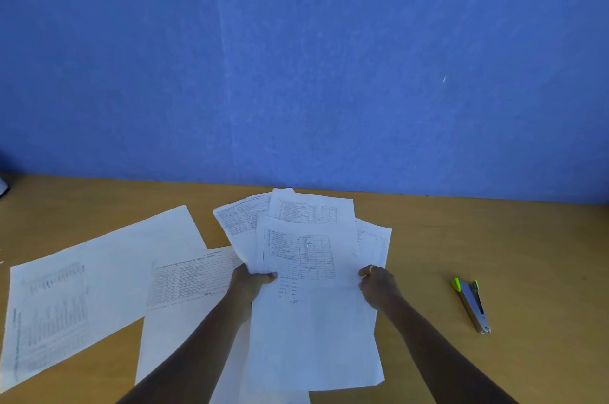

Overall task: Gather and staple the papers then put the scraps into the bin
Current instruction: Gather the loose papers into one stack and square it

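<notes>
Both hands — left hand [250, 281], right hand [375, 285] — pinch a fanned stack [306, 258] of four sheets; two loose sheets [99, 271] and one stapler [473, 304] lie on the table [494, 238].

right: bare table [543, 238], only stapler [473, 304] | left: loose sheets [99, 271] cover it, apparently flat

An office-like desk setting: a wooden bench [494, 238] against a plain blue wall [296, 57], strewn with printed table sheets [99, 278] and a stapler [472, 304].
</notes>
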Action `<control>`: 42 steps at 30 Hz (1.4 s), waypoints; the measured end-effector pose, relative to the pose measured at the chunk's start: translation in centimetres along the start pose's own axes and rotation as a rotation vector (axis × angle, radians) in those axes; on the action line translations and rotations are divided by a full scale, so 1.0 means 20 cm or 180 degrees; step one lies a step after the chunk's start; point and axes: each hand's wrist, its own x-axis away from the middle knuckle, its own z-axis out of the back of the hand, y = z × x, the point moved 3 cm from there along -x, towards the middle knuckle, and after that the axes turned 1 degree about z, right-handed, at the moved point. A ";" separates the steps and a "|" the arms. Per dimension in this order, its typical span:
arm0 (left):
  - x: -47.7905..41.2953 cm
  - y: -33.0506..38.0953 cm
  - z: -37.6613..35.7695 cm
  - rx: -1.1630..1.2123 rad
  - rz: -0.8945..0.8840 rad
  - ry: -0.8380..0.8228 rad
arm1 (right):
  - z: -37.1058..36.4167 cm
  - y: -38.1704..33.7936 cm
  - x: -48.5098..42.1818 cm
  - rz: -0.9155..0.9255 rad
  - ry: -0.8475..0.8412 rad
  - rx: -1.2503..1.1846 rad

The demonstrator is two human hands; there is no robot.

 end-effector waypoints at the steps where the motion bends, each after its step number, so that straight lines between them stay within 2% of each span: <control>1: 0.00 0.01 0.00 -0.0046 -0.0076 0.0006 | 0.00 0.00 0.00 -0.0016 -0.0008 -0.0089; 5: 0.02 0.05 0.00 -0.0100 -0.0297 -0.0086 | 0.02 0.00 0.01 0.0024 -0.0035 -0.0267; 9: 0.04 0.12 0.02 0.0110 -0.0322 -0.0425 | 0.03 0.00 0.02 -0.0105 -0.0058 -0.0910; 15: 0.14 0.20 0.00 0.0548 -0.0417 -0.0988 | 0.01 -0.07 0.08 -0.0343 -0.0863 -0.2460; 20: 0.19 0.24 -0.01 0.0841 -0.0521 -0.1527 | 0.00 -0.09 0.12 -0.0366 -0.1409 -0.3006; 23: 0.23 0.27 -0.02 0.0824 -0.0539 -0.1677 | 0.01 -0.13 0.16 -0.0127 -0.1799 -0.3450; 25: 0.25 0.28 -0.02 0.0734 -0.0545 -0.1637 | 0.02 -0.14 0.18 0.0095 -0.1858 -0.3680; 29: 0.21 0.26 0.04 0.0478 -0.0510 -0.1181 | 0.04 -0.11 0.14 0.0290 -0.1703 -0.3569; 33: 0.16 0.20 0.12 0.0323 -0.0520 -0.0753 | 0.04 -0.04 0.10 0.0174 -0.1243 -0.2788; 37: 0.14 0.12 0.16 0.0068 -0.0349 -0.0702 | 0.02 -0.02 0.13 0.0239 -0.0947 -0.2082; 40: 0.15 0.09 0.17 -0.0158 -0.0244 -0.0809 | 0.01 -0.02 0.13 0.0139 -0.0810 -0.2219; 42: 0.16 0.08 0.16 -0.0200 -0.0133 -0.1057 | 0.00 -0.02 0.13 0.0067 -0.0782 -0.2366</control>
